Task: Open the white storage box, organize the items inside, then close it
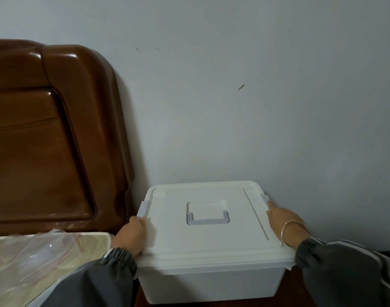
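The white storage box [211, 282] stands on a dark wooden surface against the wall, with its lid [207, 238] on. A grey carry handle [208, 219] lies flat in a recess in the middle of the lid. A grey latch [143, 208] sits on the left edge and another grey latch [265, 198] on the right edge. My left hand [130, 237] grips the lid's left edge just below the left latch, fingers curled over the rim. My right hand [282, 220] lies on the lid's right edge with fingertips at the right latch. The box's contents are hidden.
A glossy brown wooden headboard [45, 134] stands to the left. Below it lies a mattress corner [34, 262] wrapped in clear plastic. A grey-white wall [234, 96] rises directly behind the box. A dark wooden surface [300, 293] shows under the box.
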Motion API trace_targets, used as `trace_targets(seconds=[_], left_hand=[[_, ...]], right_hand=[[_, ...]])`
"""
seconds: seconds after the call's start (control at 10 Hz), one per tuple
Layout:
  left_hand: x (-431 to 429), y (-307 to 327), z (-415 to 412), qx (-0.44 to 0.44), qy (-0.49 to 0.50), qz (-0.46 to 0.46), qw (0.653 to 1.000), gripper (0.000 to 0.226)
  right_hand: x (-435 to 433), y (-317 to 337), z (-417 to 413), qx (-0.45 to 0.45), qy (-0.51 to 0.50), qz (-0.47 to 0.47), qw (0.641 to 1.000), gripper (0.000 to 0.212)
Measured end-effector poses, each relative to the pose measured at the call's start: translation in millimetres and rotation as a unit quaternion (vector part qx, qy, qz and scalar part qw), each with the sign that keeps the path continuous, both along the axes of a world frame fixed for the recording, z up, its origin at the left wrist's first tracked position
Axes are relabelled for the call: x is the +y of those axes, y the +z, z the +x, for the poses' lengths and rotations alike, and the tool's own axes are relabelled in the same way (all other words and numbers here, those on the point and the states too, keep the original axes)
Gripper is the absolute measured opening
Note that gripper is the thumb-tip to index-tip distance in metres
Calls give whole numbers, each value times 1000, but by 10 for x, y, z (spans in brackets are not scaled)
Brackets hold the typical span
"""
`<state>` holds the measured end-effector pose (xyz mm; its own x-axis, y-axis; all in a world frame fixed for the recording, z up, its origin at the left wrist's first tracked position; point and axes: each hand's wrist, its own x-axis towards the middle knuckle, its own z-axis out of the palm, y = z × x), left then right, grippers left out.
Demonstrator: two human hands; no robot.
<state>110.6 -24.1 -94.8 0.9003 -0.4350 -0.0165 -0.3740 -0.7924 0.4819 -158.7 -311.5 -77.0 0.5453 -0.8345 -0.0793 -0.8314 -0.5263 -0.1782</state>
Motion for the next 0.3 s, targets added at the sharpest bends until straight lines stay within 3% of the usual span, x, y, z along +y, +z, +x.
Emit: trace_targets(seconds=[0.2, 0.3], left_hand=[[-19, 170, -117, -15, 23, -21, 999, 29], [121, 179, -274, -94, 73, -126, 985, 27]], right_hand=[[58, 87, 9, -22, -16, -19, 999, 49], [203, 79, -102, -148, -48, -150, 976, 38]])
